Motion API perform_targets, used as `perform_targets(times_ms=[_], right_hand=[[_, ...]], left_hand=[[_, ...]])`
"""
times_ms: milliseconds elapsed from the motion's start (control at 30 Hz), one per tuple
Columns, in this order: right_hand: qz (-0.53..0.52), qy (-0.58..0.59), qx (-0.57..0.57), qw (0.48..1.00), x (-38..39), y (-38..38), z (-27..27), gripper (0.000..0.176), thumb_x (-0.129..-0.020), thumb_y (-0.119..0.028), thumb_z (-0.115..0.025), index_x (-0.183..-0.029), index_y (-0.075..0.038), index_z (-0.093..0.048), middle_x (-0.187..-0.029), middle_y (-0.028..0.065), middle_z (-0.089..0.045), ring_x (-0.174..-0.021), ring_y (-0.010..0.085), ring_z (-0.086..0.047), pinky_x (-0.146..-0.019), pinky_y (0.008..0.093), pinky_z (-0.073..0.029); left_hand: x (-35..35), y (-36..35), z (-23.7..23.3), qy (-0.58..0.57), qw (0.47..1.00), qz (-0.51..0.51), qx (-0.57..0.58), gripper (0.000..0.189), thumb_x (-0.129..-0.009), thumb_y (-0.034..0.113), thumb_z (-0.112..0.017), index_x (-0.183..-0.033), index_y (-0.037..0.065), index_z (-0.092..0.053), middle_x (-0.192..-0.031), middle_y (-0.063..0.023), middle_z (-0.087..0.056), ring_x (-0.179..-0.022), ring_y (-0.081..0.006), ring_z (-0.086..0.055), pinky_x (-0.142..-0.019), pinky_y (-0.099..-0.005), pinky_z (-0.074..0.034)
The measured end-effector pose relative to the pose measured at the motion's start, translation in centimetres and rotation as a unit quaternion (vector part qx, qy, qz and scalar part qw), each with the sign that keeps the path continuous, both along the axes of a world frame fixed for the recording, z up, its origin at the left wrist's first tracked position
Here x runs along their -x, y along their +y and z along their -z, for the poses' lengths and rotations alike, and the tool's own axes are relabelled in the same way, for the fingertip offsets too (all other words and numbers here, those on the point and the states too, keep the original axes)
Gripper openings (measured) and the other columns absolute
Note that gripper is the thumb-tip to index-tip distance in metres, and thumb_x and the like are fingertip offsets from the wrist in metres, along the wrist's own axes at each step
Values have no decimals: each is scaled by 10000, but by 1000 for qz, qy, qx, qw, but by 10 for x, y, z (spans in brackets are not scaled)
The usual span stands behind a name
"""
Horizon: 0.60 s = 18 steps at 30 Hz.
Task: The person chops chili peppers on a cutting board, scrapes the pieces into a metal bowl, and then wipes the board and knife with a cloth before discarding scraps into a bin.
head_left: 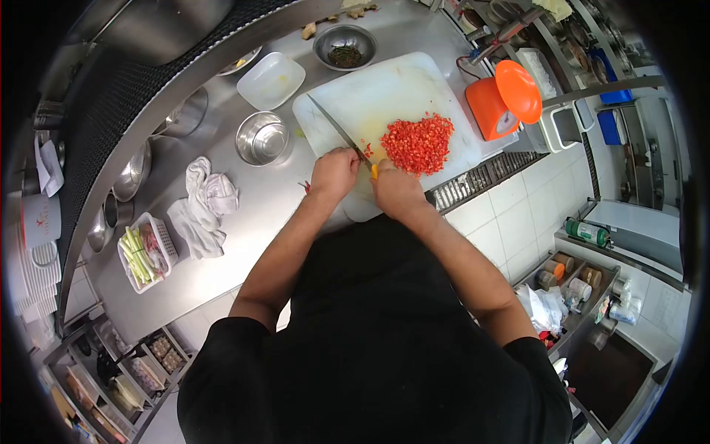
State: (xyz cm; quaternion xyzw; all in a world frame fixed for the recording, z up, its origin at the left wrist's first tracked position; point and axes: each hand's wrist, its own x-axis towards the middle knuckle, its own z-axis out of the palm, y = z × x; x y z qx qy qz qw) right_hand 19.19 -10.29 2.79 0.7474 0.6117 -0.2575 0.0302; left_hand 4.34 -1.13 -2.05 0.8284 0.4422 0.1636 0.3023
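Head camera, by the cutting board's [347, 96] near edge: the right hand [400, 194] grips the knife [338, 127], the left hand [335, 175] curls beside its blade, contents unclear, and chopped red pieces [418, 144] lie heaped on the board's right, seemingly leaving cutting room.

The right hand [399, 190] covers most of the yellow handle of a long steel knife [336, 129]. Curled fingers on the left hand [335, 173] hide whatever lies beneath them. Dark green bits [345, 56] in a round metal bowl [325, 46] are too small to identify, as are markings on a bright orange scale [484, 103]. The bottom edge crops the person's black shirt [370, 355].
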Motion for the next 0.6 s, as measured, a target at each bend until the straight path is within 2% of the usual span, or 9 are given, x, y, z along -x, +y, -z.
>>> perform_targets(times_ms=[167, 367, 500, 600], right_hand=[[21, 46, -4, 999, -9, -3, -6, 368, -1044, -309, -605, -1153, 36, -539, -980, 259, -752, -945, 423, -755, -837, 508, -594], [61, 67, 17, 996, -39, -24, -14, 419, -1030, -352, -618, -1174, 34, -543, -989, 281, -740, -942, 470, -731, -856, 564, -567], [97, 54, -7, 994, -51, -34, -2, 422, -1036, -359, -600, -1171, 35, -538, -982, 292, -735, -937, 475, -728, -849, 575, -561], [102, 54, -21, 993, -47, -38, 1, 428, -1039, -358, -590, -1167, 46, -528, -965, 298, -733, -919, 476, -730, -833, 575, -566]], left_hand=[[2, 0, 2, 3, 1000, 2, 0, 47, -881, 104, -714, -901, 64, -727, -903, -146, -737, -808, -358, -720, -746, -466, -578], [-6, 34, -14, -79, 996, -21, -20, 66, -889, 103, -734, -925, 50, -745, -864, -140, -726, -742, -291, -720, -705, -404, -580], [-33, 96, -45, -89, 992, -53, -76, 101, -917, 100, -718, -974, 35, -771, -928, -138, -765, -789, -265, -750, -727, -367, -592], [-57, 144, -52, -175, 981, -71, -53, 260, -895, 104, -692, -1142, 67, -762, -1090, -165, -769, -897, -324, -759, -810, -423, -606]])
